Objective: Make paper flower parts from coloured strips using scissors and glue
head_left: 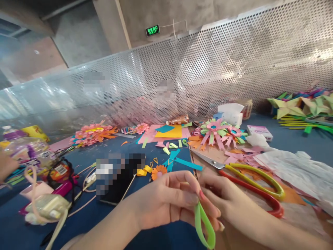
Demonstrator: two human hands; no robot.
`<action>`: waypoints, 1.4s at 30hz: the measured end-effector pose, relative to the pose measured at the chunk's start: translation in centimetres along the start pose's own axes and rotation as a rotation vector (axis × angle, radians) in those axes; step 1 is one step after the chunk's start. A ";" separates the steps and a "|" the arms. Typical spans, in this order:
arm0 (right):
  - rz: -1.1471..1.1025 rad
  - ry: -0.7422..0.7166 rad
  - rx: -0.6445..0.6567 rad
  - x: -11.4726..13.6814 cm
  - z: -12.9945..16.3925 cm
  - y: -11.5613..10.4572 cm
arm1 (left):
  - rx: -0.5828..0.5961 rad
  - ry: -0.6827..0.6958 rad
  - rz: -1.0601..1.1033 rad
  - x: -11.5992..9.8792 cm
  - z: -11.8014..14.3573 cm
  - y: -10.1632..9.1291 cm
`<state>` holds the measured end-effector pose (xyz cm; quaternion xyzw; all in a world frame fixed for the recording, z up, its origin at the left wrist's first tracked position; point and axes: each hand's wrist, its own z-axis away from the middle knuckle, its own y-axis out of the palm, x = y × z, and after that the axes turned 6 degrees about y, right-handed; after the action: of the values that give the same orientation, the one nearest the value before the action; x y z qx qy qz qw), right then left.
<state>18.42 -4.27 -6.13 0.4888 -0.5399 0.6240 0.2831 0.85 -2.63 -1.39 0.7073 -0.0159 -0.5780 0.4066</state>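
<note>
Pinching: my left hand (166,201) and my right hand (221,198) meet low in the middle, fingers pressed together on a green paper strip (204,225)
Strip: bent into a loop that hangs below my fingers, above the edge of the blue bench (166,236)
Scissors: a pair of scissors (249,180) with red and yellow handles lies just beyond my right hand, on brown cardboard (291,196)
Flowers: a paper flower (215,132) sits further back, an orange one (159,172) near my left hand
Phone: a dark phone (117,184) lies left of my hands
</note>
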 end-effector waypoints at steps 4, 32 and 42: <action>0.260 -0.236 0.050 -0.5 0.3 0.4 | -0.072 0.038 -0.065 -0.1 0.0 0.0; 0.277 -0.770 -0.306 1.4 1.4 -1.3 | -0.260 0.265 -0.352 -0.4 -0.4 -0.1; 0.242 -0.746 -0.341 1.1 1.4 -1.0 | -0.291 0.293 -0.398 -0.3 -0.7 0.0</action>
<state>19.36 -5.49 -4.84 0.5604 -0.7542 0.3349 0.0702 1.26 -2.07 -1.16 0.7068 0.2652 -0.5342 0.3805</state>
